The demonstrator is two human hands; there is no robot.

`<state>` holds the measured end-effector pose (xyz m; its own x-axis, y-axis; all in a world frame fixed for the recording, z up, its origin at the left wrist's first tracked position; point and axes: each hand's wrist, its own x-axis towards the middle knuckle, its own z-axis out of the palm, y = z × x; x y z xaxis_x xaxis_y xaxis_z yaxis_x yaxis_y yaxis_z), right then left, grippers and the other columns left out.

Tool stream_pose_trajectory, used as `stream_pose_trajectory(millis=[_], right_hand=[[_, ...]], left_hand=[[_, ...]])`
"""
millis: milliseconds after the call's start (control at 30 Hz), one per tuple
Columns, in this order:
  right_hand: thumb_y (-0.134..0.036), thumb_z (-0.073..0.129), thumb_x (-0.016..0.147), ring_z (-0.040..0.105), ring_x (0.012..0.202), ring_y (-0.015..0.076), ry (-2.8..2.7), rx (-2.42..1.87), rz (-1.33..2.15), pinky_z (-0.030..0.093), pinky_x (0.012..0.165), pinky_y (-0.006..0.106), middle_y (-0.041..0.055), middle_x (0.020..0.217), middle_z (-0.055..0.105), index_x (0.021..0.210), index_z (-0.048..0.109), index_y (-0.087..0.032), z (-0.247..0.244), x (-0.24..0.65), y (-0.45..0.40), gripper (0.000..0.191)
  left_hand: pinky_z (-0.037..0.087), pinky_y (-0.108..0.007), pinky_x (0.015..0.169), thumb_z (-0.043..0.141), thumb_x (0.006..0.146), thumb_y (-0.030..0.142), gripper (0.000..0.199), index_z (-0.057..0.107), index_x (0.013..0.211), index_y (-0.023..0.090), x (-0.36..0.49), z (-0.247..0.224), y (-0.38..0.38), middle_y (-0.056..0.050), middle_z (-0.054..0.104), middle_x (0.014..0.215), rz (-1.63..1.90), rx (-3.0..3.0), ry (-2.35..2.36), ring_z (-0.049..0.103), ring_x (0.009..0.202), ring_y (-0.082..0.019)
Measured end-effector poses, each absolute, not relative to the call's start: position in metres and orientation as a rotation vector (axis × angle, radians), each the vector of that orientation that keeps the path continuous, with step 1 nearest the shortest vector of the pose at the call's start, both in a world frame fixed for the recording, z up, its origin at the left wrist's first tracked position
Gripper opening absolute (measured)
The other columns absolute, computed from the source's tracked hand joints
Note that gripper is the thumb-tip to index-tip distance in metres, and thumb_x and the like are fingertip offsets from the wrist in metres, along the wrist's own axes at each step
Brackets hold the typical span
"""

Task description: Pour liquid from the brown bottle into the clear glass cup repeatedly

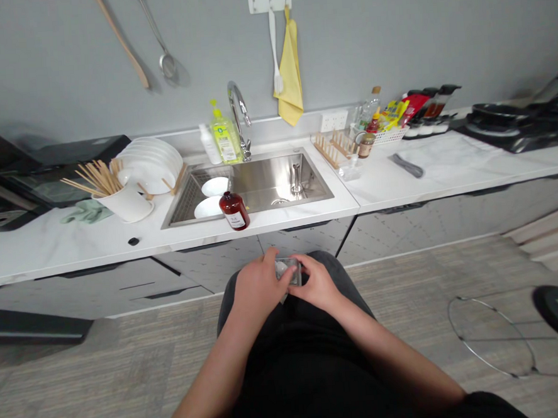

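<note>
a black top [303, 378] shows as one unpatterned expanse, its right sleeve [496, 405] stopping around the elbow, worn with dark grey trousers [347, 285] that cover the knees, while both forearms [225, 363], the left hand [259, 281] and the right hand [318, 285] are bare.

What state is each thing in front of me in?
Clear container: held between left hand and right hand; lid unclear
Faucet: no water visible
Red-brown bottle: upright
White bowls: in the sink
White plates: standing on edge
Yellow cloth: hanging
Cabinet fronts: shut
</note>
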<state>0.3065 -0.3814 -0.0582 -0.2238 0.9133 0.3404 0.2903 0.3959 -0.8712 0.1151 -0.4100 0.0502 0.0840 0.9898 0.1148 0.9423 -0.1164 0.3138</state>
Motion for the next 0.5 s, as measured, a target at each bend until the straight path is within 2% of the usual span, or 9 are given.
stream_pose_trajectory(millis=[67, 133, 200, 267, 367, 433, 500], right_hand=[[-0.023, 0.091, 0.073, 0.08, 0.116, 0.0329, -1.746, -1.046, 0.847, 0.067, 0.099, 0.048, 0.011, 0.131, 0.082, 0.135, 0.075, -0.026, -0.055, 0.306, -0.381, 0.064], [-0.021, 0.089, 0.074, 0.079, 0.116, 0.0327, -1.756, -1.039, 0.85, 0.066, 0.1, 0.048, 0.0103, 0.129, 0.083, 0.133, 0.076, -0.026, -0.054, 0.305, -0.382, 0.061], [-0.019, 0.086, 0.073, 0.08, 0.115, 0.0331, -1.763, -1.044, 0.844, 0.066, 0.101, 0.049, 0.0104, 0.129, 0.083, 0.133, 0.075, -0.026, -0.053, 0.305, -0.382, 0.061], [-0.018, 0.085, 0.072, 0.08, 0.116, 0.0336, -1.762, -1.055, 0.831, 0.066, 0.102, 0.05, 0.0108, 0.13, 0.083, 0.133, 0.075, -0.026, -0.054, 0.305, -0.382, 0.062], [-0.022, 0.088, 0.072, 0.08, 0.119, 0.0339, -1.752, -1.054, 0.838, 0.067, 0.102, 0.049, 0.0115, 0.133, 0.082, 0.135, 0.075, -0.026, -0.055, 0.304, -0.382, 0.064], [-0.025, 0.092, 0.072, 0.08, 0.119, 0.0338, -1.753, -1.045, 0.857, 0.067, 0.1, 0.048, 0.0116, 0.134, 0.082, 0.136, 0.075, -0.026, -0.054, 0.304, -0.382, 0.067], [-0.027, 0.095, 0.071, 0.08, 0.118, 0.0335, -1.761, -1.052, 0.864, 0.067, 0.099, 0.047, 0.0112, 0.132, 0.082, 0.135, 0.075, -0.027, -0.052, 0.304, -0.382, 0.067]], left_hand=[[0.06, -0.043, 0.098, 0.066, 0.103, 0.026, 0.034, 0.069, 0.137, 0.022, 0.117, 0.052, -0.412, -0.012, 0.08, 0.117, 0.458, 2.306, 1.781, 0.077, 0.111, -0.031], [0.057, -0.043, 0.111, 0.064, 0.095, 0.012, 0.052, 0.066, 0.145, 0.025, 0.119, 0.055, -0.415, -0.011, 0.076, 0.133, 0.493, 2.416, 1.586, 0.072, 0.126, -0.03], [0.055, -0.045, 0.116, 0.067, 0.095, 0.015, 0.068, 0.056, 0.161, 0.025, 0.12, 0.057, -0.418, -0.013, 0.072, 0.144, 0.532, 2.442, 1.559, 0.069, 0.132, -0.031], [0.058, -0.048, 0.11, 0.07, 0.102, 0.033, 0.068, 0.051, 0.166, 0.021, 0.12, 0.058, -0.418, -0.016, 0.07, 0.145, 0.546, 2.384, 1.714, 0.07, 0.129, -0.034], [0.061, -0.048, 0.094, 0.063, 0.109, 0.053, 0.047, 0.071, 0.139, 0.018, 0.117, 0.059, -0.415, -0.017, 0.077, 0.124, 0.393, 2.259, 1.918, 0.076, 0.109, -0.036], [0.06, -0.046, 0.09, 0.06, 0.111, 0.045, 0.032, 0.077, 0.12, 0.02, 0.114, 0.061, -0.414, -0.014, 0.078, 0.111, 0.282, 2.258, 1.873, 0.077, 0.1, -0.034], [0.059, -0.045, 0.098, 0.061, 0.106, 0.027, 0.024, 0.077, 0.124, 0.023, 0.112, 0.064, -0.415, -0.012, 0.078, 0.119, 0.292, 2.358, 1.708, 0.076, 0.109, -0.031]])
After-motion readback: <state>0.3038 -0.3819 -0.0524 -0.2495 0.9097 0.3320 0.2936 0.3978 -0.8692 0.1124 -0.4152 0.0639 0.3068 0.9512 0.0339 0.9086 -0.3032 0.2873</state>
